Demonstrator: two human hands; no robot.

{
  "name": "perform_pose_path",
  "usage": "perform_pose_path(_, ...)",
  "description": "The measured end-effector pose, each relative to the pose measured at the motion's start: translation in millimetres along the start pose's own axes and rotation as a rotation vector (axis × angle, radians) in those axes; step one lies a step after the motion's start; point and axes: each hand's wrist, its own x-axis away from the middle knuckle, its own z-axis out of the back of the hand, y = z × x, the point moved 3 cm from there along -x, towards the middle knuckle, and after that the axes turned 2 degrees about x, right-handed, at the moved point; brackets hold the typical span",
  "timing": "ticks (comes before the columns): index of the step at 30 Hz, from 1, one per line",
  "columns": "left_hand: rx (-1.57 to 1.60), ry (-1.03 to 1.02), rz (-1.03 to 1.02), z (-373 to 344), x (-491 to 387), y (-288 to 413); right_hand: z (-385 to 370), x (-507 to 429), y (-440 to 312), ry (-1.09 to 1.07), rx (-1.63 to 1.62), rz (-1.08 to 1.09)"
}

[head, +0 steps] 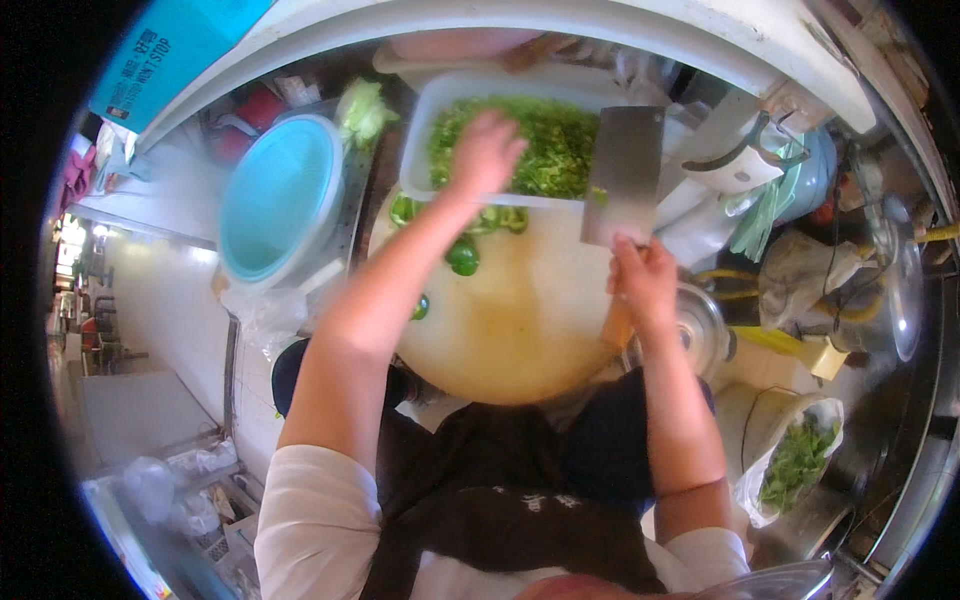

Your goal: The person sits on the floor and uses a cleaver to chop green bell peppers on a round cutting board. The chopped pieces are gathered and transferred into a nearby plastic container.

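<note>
My right hand (646, 279) grips a wooden-handled Chinese cleaver (626, 169), its broad blade pointing away from me over the right side of a round cutting board (517, 315). A bit of green clings to the blade. My left hand (487, 154) is over a translucent plastic tub (414, 161) filled with chopped green pepper (559, 146); blur hides whether its fingers hold any. Cut green pepper pieces (514, 219) lie along the board's far edge, partly under my left forearm. A green pepper chunk (463, 257) lies nearer, and another piece (421, 307) peeks past my arm.
At left stands a blue basin (277, 199) beside a leafy green vegetable (364, 112). A steel pot lid (694, 330) lies right of the board. Lower right, a lined bin (799, 457) holds leafy greens. A peeler-like tool (746, 163) hangs at upper right. A white ledge (525, 11) crosses the top.
</note>
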Motion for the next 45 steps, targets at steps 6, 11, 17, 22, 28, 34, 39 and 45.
perform_pose_path(6, 0.032, 0.099, -0.015, -34, 5, 55, -26, 2, 4, -0.127, -0.02, 0.086)
perform_pose_path(11, -0.316, 0.209, 0.187, 23, 16, -20, 3, 18, -5, -0.007, 0.196, 0.206)
perform_pose_path(17, -0.125, 0.378, 0.23, 19, 79, -17, 32, 26, 11, 0.004, 0.207, 0.176)
perform_pose_path(22, -0.027, 0.172, 0.088, 9, 124, 20, 47, 42, 11, -0.011, 0.333, 0.195)
perform_pose_path(28, -0.123, 0.267, 0.06, 3, 140, 5, 62, 57, 22, 0.004, 0.594, 0.359)
perform_pose_path(34, 0.863, -0.132, 0.717, 18, 201, 40, 84, 92, 19, 0.045, 0.631, 0.248)
perform_pose_path(39, 0.348, -0.355, 0.625, -9, 267, 19, 70, 128, 30, -0.014, 0.513, 0.164)
perform_pose_path(45, 0.156, -0.019, 0.032, -7, 234, 77, 48, 152, 63, -0.078, 0.637, 0.265)
